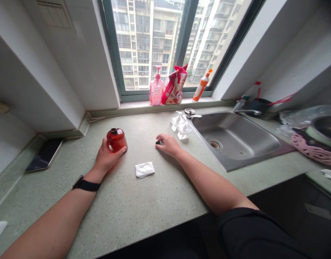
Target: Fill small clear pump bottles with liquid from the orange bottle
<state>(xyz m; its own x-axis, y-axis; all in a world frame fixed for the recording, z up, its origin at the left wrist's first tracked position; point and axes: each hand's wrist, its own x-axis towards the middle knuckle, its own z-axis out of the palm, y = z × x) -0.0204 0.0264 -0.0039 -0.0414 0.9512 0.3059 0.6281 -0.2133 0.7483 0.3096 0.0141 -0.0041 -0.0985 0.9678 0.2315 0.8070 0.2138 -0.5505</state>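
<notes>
My left hand [107, 157] is wrapped round a reddish-brown see-through bottle [117, 138], which stands upright on the counter with its neck uncovered. Further right, my right hand [168, 144] pinches a small black cap [158, 143] between thumb and fingers, low over the counter; whether the cap touches the surface I cannot tell. A folded white tissue [145, 169] lies on the counter between my two forearms. Just beyond my right hand sits a clear holder [183, 137] with white pump-like or spray-like tops on it.
A steel sink [235, 138] with a tap is set into the counter at right. On the sill stand a pink pump bottle [156, 90], a red bag [176, 86] and an orange bottle [201, 87]. A phone [45, 154] lies at left. A pink lace-like mat [313, 149] is far right.
</notes>
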